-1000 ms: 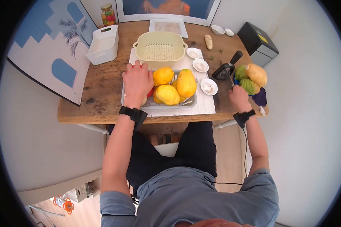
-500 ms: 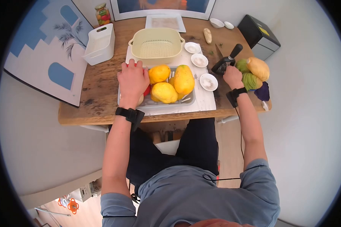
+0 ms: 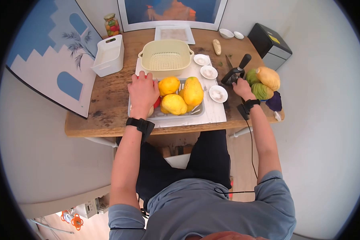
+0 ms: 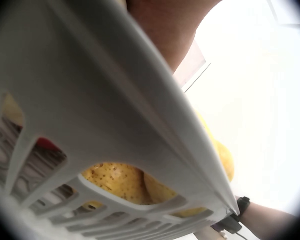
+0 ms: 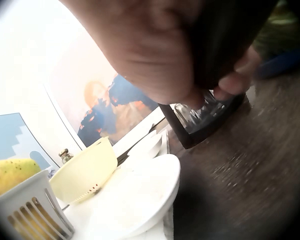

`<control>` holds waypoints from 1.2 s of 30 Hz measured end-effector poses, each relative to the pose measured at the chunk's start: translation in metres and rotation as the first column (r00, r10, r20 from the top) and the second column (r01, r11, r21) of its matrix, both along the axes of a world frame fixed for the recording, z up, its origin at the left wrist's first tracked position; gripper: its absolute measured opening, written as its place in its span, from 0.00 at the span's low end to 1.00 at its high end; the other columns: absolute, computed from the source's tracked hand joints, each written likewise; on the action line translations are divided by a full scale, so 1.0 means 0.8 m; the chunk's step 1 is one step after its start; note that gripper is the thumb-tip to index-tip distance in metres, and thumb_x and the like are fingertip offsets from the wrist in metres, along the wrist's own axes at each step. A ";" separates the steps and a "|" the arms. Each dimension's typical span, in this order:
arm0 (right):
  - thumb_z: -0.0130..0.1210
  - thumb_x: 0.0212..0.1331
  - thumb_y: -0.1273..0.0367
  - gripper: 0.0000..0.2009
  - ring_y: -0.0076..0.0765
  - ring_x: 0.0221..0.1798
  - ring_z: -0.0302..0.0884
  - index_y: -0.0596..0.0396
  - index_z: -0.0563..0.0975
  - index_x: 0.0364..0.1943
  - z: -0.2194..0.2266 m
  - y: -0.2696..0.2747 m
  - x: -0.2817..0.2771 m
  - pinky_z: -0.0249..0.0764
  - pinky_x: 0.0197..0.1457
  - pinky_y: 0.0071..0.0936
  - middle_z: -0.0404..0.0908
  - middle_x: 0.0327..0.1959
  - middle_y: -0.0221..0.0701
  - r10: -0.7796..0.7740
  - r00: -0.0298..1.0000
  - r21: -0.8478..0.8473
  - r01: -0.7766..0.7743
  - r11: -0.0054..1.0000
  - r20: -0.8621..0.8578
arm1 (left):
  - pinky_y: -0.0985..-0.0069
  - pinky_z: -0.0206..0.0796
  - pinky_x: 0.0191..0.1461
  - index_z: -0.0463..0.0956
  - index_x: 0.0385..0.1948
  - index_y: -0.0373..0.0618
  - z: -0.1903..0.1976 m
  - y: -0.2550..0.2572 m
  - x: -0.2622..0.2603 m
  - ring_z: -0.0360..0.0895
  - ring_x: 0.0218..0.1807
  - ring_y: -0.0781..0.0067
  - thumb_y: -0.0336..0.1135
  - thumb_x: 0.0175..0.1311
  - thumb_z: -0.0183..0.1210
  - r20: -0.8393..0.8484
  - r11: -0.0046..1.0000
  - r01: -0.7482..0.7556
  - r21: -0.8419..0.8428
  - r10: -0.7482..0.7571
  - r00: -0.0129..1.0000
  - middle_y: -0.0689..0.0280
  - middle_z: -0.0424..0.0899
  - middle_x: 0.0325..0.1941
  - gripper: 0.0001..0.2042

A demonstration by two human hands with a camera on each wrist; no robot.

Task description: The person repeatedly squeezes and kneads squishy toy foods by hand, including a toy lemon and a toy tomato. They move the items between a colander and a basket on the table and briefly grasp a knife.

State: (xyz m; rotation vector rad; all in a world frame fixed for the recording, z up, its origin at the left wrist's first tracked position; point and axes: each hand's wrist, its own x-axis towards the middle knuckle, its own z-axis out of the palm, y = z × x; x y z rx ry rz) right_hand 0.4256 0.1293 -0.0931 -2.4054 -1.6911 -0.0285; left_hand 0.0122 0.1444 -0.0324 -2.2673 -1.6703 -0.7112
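My left hand lies over the left side of the grey slatted basket, its fingers across a red item that they partly cover. Yellow fruits sit beside it. In the left wrist view the basket's wall fills much of the picture. My right hand is curled round a dark handle beside a black-framed tool with an upright handle. A thin blade shows beyond; whether it joins what I grip, I cannot tell.
A cream colander stands behind the basket, with small white bowls to its right. Green and pale round items are right of the tool. A white bin stands back left; a black box back right.
My right hand has moved forward and left, from beside the green items up to the black-framed tool; the blade now points beyond it. My left hand has stayed over the basket.
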 end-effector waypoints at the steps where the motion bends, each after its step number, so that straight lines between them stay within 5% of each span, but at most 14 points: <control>1: 0.50 0.60 0.60 0.16 0.55 0.40 0.80 0.63 0.75 0.36 -0.021 0.011 0.018 0.76 0.43 0.45 0.80 0.33 0.51 -0.010 1.000 0.050 0.010 0.999 -0.009 | 0.59 0.72 0.39 0.77 0.36 0.42 0.001 0.001 0.000 0.73 0.44 0.56 0.40 0.59 0.55 0.000 1.000 0.003 -0.011 -0.003 1.000 0.60 0.75 0.39 0.12; 3: 0.47 0.63 0.59 0.18 0.52 0.35 0.81 0.63 0.75 0.36 -0.022 0.016 0.026 0.77 0.39 0.43 0.80 0.29 0.49 -0.019 1.000 0.099 0.021 0.995 -0.019 | 0.59 0.72 0.39 0.77 0.36 0.42 0.000 0.001 0.000 0.73 0.44 0.56 0.40 0.59 0.55 -0.001 1.000 -0.002 0.001 0.002 1.000 0.60 0.75 0.39 0.12; 5: 0.41 0.66 0.55 0.23 0.49 0.27 0.81 0.65 0.75 0.37 0.010 0.005 0.017 0.76 0.37 0.40 0.80 0.24 0.43 -0.115 0.848 -0.087 0.082 0.993 -0.518 | 0.59 0.72 0.39 0.77 0.36 0.42 -0.001 0.001 0.000 0.73 0.44 0.56 0.40 0.59 0.55 -0.006 1.000 -0.007 0.006 0.007 1.000 0.60 0.75 0.39 0.12; 9: 0.43 0.66 0.52 0.23 0.37 0.16 0.75 0.61 0.74 0.33 0.011 -0.002 0.015 0.72 0.24 0.32 0.76 0.17 0.37 -0.108 0.773 -0.036 0.109 0.993 -0.625 | 0.59 0.72 0.39 0.77 0.36 0.42 0.000 0.002 0.000 0.73 0.44 0.56 0.40 0.59 0.55 -0.006 1.000 0.002 0.004 -0.002 1.000 0.60 0.75 0.39 0.12; 11: 0.42 0.67 0.49 0.22 0.26 0.11 0.67 0.54 0.71 0.29 0.013 -0.004 0.019 0.64 0.17 0.26 0.73 0.14 0.29 -0.182 0.547 -0.128 0.136 0.982 -0.817 | 0.60 0.72 0.38 0.77 0.36 0.42 -0.001 0.002 0.000 0.73 0.44 0.56 0.40 0.59 0.55 -0.008 1.000 0.000 0.005 0.000 1.000 0.60 0.75 0.39 0.12; 12: 0.42 0.67 0.49 0.22 0.26 0.11 0.67 0.54 0.71 0.29 0.019 -0.008 0.016 0.64 0.17 0.26 0.73 0.14 0.29 -0.186 0.547 -0.132 0.136 0.982 -0.816 | 0.60 0.72 0.38 0.77 0.36 0.42 -0.002 0.003 0.000 0.73 0.44 0.56 0.40 0.59 0.55 -0.007 1.000 0.005 0.014 -0.005 1.000 0.60 0.75 0.39 0.12; 14: 0.43 0.66 0.47 0.21 0.23 0.10 0.62 0.48 0.69 0.27 0.032 -0.014 0.007 0.59 0.15 0.24 0.69 0.13 0.25 -0.303 0.356 -0.262 0.160 0.952 -0.884 | 0.60 0.72 0.38 0.77 0.36 0.42 -0.002 0.003 0.000 0.73 0.43 0.56 0.40 0.59 0.56 -0.006 1.000 0.009 0.023 -0.009 1.000 0.60 0.75 0.38 0.12; 18: 0.44 0.65 0.47 0.22 0.24 0.11 0.62 0.50 0.68 0.25 0.030 -0.017 0.001 0.59 0.14 0.24 0.65 0.12 0.23 -0.335 0.344 -0.280 0.200 0.939 -0.877 | 0.60 0.72 0.36 0.77 0.35 0.42 -0.001 0.002 0.001 0.73 0.42 0.55 0.39 0.58 0.56 -0.012 1.000 -0.001 0.021 0.001 1.000 0.60 0.75 0.38 0.11; 26: 0.43 0.65 0.47 0.23 0.25 0.10 0.62 0.52 0.67 0.25 0.016 -0.042 0.000 0.58 0.12 0.26 0.65 0.12 0.26 -0.235 0.503 -0.153 0.200 0.968 -0.831 | 0.60 0.72 0.39 0.78 0.36 0.42 -0.002 0.002 -0.001 0.73 0.43 0.55 0.39 0.58 0.56 0.012 1.000 0.003 0.018 -0.003 1.000 0.59 0.76 0.39 0.12; 36: 0.41 0.65 0.45 0.25 0.23 0.09 0.62 0.52 0.69 0.25 0.026 -0.202 -0.029 0.59 0.11 0.24 0.64 0.11 0.25 -0.333 0.583 -0.241 0.231 0.943 -0.742 | 0.59 0.71 0.39 0.77 0.36 0.43 -0.003 0.005 -0.001 0.72 0.45 0.57 0.40 0.59 0.56 0.000 1.000 -0.005 -0.004 0.005 1.000 0.60 0.75 0.39 0.12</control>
